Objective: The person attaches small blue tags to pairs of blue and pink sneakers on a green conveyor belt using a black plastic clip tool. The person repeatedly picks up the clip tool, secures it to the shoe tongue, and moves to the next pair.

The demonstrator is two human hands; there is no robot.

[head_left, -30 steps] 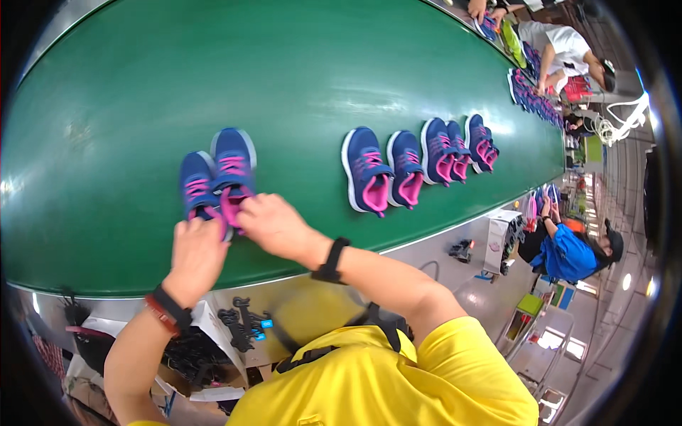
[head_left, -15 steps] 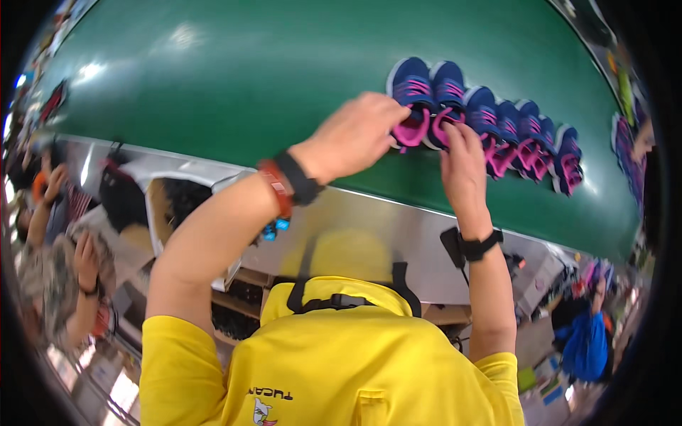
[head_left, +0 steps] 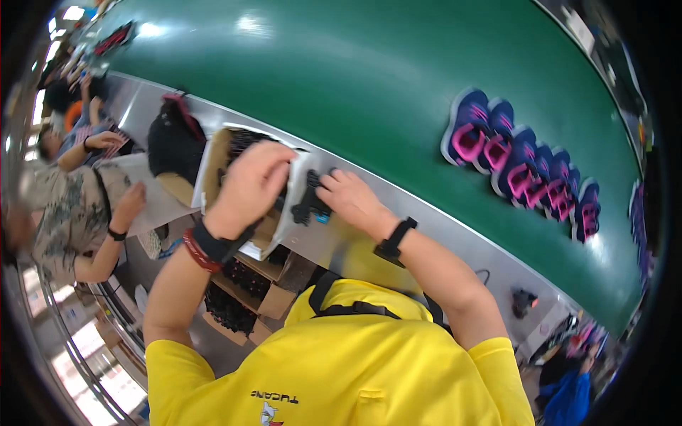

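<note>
My left hand (head_left: 252,186) is over a white-rimmed box (head_left: 298,188) holding black items. Its fingers are curled near the box's right rim; what they hold, if anything, is hidden. Just right of the box, small black pieces (head_left: 307,202) lie bunched on the metal ledge (head_left: 369,188), with a bit of bright blue beside them. My right hand (head_left: 353,202) reaches in from the right, its bent fingertips closed on these pieces. Several dark blue shoes (head_left: 524,167) with pink laces and linings stand in a slanting row on the green surface, away from both hands.
The green surface (head_left: 341,92) has a raised metal edge. A black bag-like item (head_left: 174,138) stands left of the box. Cartons (head_left: 277,298) with black items are below the ledge. Another person (head_left: 67,202) in a patterned shirt works at the left. A red-and-black shoe (head_left: 114,39) is far left.
Both hands have left the two nearest shoes and moved left, to the box and the black pieces. With the view turned, the shoe row appears farther right.
</note>
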